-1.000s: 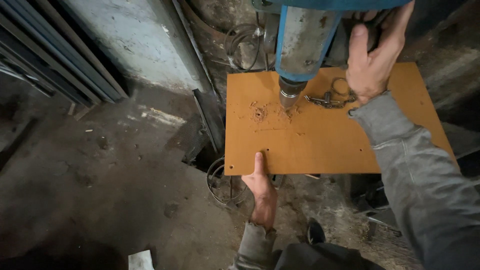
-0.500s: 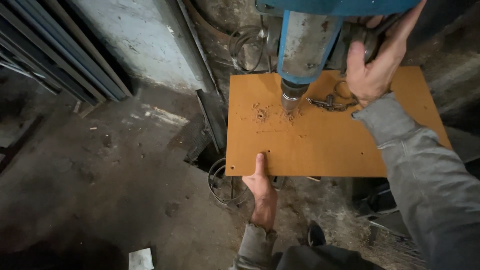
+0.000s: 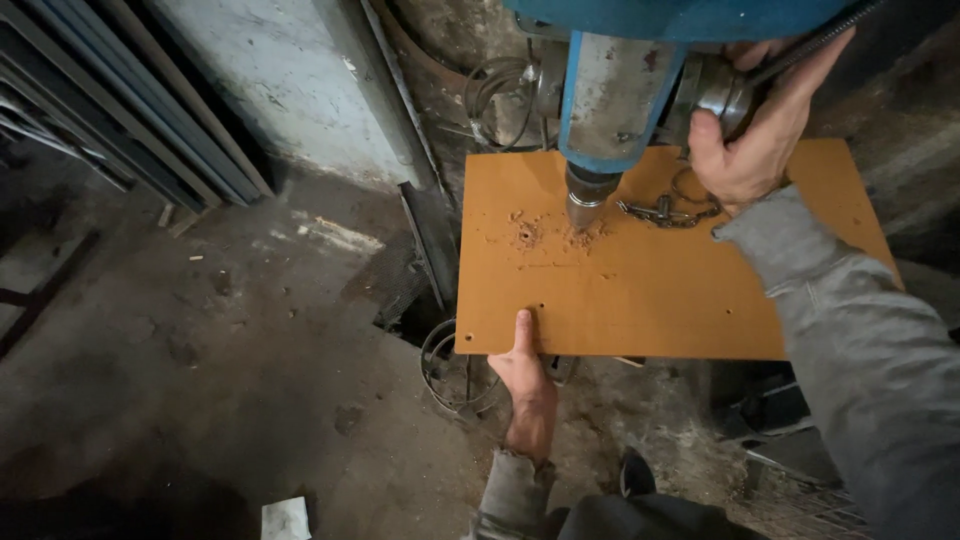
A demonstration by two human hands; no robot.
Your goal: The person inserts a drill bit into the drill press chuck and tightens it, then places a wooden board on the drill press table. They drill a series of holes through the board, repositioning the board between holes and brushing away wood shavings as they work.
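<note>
Though partly hidden, board between hands.

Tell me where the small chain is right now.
In the head view, the chain lies on the orange board, just right of the drill chuck and under the right hand on the machine's handle.
</note>
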